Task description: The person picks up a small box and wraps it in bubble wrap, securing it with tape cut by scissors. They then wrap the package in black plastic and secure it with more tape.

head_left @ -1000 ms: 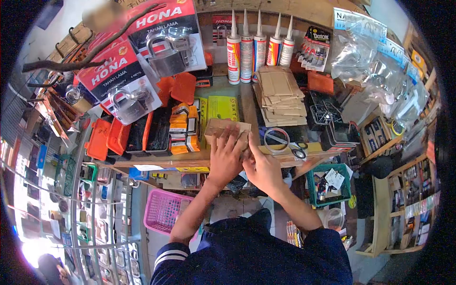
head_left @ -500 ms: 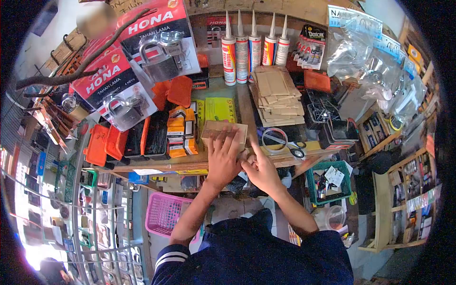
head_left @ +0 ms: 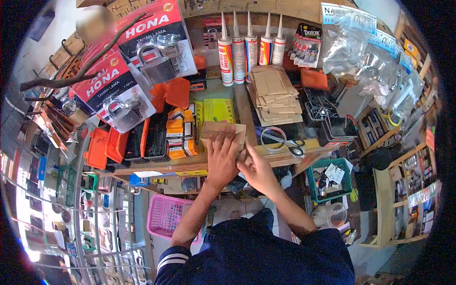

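A folded brown paper packet (head_left: 219, 127) lies at the front edge of the workbench. My left hand (head_left: 222, 159) rests flat on it with the fingers apart, hiding its near part. Close against the packet's right edge is my right hand (head_left: 259, 173), its index finger fairly straight and its other fingers curled in beside the thumb. Whatever those curled fingers pinch is hidden. Just behind the packet lies a yellow-green printed pack (head_left: 216, 109). A stack of similar brown paper packets (head_left: 273, 88) sits farther back to the right.
Right of my hands lie a tape roll (head_left: 273, 139) and scissors (head_left: 296, 148). Sealant tubes (head_left: 251, 54) stand behind. Orange-lidded boxes (head_left: 116, 145), small orange boxes (head_left: 182, 137) and carded padlocks (head_left: 126, 114) fill the left. Below the bench are a pink basket (head_left: 166, 216) and green basket (head_left: 327, 178).
My right index finger has drawn in closer to the packet's right edge. My left hand stays on the packet. The whole view has shifted slightly.
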### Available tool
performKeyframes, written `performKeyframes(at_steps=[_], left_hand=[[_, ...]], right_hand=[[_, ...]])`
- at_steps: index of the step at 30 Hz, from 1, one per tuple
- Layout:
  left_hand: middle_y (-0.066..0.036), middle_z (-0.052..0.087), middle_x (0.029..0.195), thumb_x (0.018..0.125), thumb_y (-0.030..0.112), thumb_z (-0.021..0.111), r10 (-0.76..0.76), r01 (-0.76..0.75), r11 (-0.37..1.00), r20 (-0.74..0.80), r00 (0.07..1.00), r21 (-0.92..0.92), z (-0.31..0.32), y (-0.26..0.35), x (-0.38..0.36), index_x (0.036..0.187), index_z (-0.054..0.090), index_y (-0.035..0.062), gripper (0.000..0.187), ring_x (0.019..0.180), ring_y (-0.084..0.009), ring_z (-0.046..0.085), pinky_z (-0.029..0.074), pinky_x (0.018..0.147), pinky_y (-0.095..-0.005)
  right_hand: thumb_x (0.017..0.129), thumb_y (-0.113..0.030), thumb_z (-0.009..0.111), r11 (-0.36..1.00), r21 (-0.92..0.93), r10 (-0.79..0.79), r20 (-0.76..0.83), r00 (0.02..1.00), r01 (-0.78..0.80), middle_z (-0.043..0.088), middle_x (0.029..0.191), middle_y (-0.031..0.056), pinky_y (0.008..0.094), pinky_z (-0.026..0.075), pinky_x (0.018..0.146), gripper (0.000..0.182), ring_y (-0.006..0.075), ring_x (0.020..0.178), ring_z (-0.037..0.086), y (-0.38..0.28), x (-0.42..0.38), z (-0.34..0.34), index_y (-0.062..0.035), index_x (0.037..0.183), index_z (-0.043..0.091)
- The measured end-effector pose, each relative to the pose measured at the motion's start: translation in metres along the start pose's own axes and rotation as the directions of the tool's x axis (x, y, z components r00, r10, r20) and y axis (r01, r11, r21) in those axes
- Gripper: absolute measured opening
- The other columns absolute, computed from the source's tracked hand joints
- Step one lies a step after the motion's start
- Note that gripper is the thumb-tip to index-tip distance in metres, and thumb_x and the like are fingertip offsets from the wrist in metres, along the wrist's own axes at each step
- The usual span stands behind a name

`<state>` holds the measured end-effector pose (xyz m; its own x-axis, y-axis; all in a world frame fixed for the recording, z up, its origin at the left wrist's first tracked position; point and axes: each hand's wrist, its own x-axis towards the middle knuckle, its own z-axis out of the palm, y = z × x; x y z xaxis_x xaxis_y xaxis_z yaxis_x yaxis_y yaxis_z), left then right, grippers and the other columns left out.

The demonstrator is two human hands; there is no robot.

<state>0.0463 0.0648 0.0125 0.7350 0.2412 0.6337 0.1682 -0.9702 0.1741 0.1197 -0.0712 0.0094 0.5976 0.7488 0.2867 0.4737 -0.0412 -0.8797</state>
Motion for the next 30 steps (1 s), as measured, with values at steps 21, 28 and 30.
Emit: performKeyframes(at_steps=[21,28,30], left_hand=[[-0.011,0.042,0.154,0.084,0.033,0.07,-0.013,0.016,0.998,0.058,0.998,-0.053,-0.005,0.001,0.003,0.141,0.051,0.0094,0.064,0.143,-0.0369,0.035,0.022,0.116,-0.0614],[-0.01,0.039,0.157,0.085,0.031,0.068,0.009,-0.008,0.999,0.04,0.999,-0.041,-0.008,0.002,0.005,0.14,0.051,0.0071,0.062,0.149,-0.0361,0.028,0.021,0.117,-0.0607],[-0.009,0.039,0.157,0.086,0.031,0.068,0.0,0.002,0.999,0.051,0.999,-0.04,-0.005,0.001,0.004,0.14,0.051,0.007,0.062,0.15,-0.0355,0.027,0.02,0.117,-0.0604]], right_hand=[[0.093,0.003,0.063,0.791,0.531,0.213,0.227,0.95,-0.304,0.057,0.091,0.0013,0.0208,0.042,0.054,0.083,0.0038,0.064,0.054,-0.011,0.007,-0.01,-0.0024,0.16,0.014],[0.095,0.0,0.062,0.886,0.412,0.156,0.168,0.973,-0.213,0.055,0.072,-0.002,0.0231,0.041,0.052,0.082,0.0058,0.058,0.052,-0.004,-0.003,-0.002,-0.0064,0.161,0.014],[0.095,0.0,0.06,0.922,0.345,0.124,0.165,0.978,-0.176,0.055,0.07,-0.0014,0.0241,0.042,0.054,0.082,0.0063,0.059,0.052,-0.005,-0.003,-0.005,-0.0057,0.161,0.011]])
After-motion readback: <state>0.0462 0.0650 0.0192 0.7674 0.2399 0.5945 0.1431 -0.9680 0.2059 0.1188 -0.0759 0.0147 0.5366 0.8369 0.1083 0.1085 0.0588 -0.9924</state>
